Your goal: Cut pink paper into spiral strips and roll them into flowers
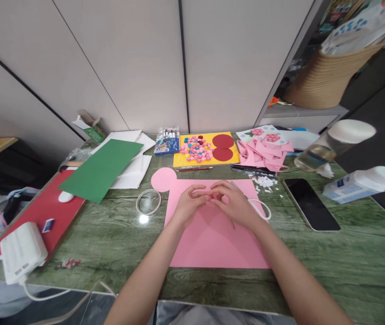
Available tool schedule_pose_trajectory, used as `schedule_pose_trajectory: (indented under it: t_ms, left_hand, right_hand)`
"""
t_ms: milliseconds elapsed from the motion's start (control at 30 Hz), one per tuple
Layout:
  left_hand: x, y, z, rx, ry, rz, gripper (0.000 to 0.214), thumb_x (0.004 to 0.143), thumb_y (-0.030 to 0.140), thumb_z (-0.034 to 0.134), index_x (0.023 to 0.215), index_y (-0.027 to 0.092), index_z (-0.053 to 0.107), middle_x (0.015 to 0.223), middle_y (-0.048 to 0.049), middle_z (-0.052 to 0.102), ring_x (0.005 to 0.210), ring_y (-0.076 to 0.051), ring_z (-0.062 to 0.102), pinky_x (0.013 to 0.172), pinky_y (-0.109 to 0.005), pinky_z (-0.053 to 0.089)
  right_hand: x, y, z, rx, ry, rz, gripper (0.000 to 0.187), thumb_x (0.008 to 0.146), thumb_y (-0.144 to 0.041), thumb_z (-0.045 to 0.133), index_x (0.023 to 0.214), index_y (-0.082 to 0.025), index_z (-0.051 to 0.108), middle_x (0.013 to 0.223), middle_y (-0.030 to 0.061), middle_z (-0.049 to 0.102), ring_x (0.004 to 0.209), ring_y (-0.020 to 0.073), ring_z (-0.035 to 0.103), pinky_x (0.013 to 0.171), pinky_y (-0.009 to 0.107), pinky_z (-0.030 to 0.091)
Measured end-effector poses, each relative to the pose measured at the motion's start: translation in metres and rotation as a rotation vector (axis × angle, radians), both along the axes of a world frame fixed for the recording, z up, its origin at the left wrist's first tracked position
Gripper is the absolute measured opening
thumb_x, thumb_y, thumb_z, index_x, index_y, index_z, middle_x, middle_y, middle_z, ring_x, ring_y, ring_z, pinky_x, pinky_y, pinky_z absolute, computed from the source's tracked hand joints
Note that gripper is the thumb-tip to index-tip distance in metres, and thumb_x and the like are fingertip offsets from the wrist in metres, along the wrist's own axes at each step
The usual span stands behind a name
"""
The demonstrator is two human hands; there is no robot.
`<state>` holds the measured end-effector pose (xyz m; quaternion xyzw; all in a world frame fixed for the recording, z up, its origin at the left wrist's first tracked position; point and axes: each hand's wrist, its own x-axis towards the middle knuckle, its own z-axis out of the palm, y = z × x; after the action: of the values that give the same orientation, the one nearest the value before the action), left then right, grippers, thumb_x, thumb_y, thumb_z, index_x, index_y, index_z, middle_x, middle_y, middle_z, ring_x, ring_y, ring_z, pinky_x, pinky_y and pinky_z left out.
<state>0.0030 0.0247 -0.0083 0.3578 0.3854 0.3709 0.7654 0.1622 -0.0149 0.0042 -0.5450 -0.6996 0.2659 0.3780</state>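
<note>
My left hand (188, 203) and my right hand (234, 203) meet over a pink paper sheet (212, 239) on the green table (111, 234). The fingertips of both hands are pinched together on a small pink piece (213, 196) between them. A thin stick or pen (238, 187) lies under my right hand. A pink paper circle (164, 178) sits at the sheet's far left corner.
A yellow sheet (178, 160) carries small paper balls (195, 149) and two red circles (222, 147). Pink scraps (263, 153), a phone (310, 203), a bottle (334, 144), a tape ring (148, 201), green paper (102, 169), a marker pack (167, 140) and a white charger (21, 250) lie around.
</note>
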Motion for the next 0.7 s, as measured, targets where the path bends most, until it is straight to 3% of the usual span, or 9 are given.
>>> schedule_pose_trajectory:
  t_ms: [267, 467, 700]
  left_hand:
    - [-0.006, 0.003, 0.002, 0.044, 0.058, -0.129, 0.045, 0.056, 0.013, 0.08, 0.097, 0.014, 0.059, 0.077, -0.0065, 0.072, 0.067, -0.017, 0.067, 0.072, -0.032, 0.047]
    - [0.0, 0.0, -0.002, 0.042, 0.052, -0.041, 0.045, 0.058, 0.018, 0.08, 0.097, 0.015, 0.056, 0.081, -0.0062, 0.072, 0.069, -0.015, 0.066, 0.074, -0.031, 0.047]
    - [0.005, -0.002, -0.005, -0.001, 0.023, 0.011, 0.046, 0.056, 0.021, 0.08, 0.094, 0.015, 0.056, 0.083, -0.006, 0.071, 0.074, -0.015, 0.066, 0.074, -0.029, 0.046]
  right_hand:
    - [0.003, 0.0, -0.001, -0.048, 0.016, 0.067, 0.018, 0.08, -0.014, 0.06, 0.09, -0.026, 0.069, 0.106, 0.0024, 0.058, 0.074, 0.0117, 0.059, 0.071, 0.029, 0.051]
    - [0.0, 0.0, 0.001, -0.039, 0.004, 0.008, 0.008, 0.081, -0.015, 0.059, 0.082, -0.022, 0.064, 0.105, 0.004, 0.056, 0.073, 0.0119, 0.057, 0.07, 0.029, 0.049]
    - [-0.002, 0.001, -0.005, -0.027, -0.006, -0.014, 0.012, 0.078, -0.01, 0.059, 0.08, -0.021, 0.057, 0.098, 0.0021, 0.057, 0.074, 0.0126, 0.056, 0.07, 0.028, 0.048]
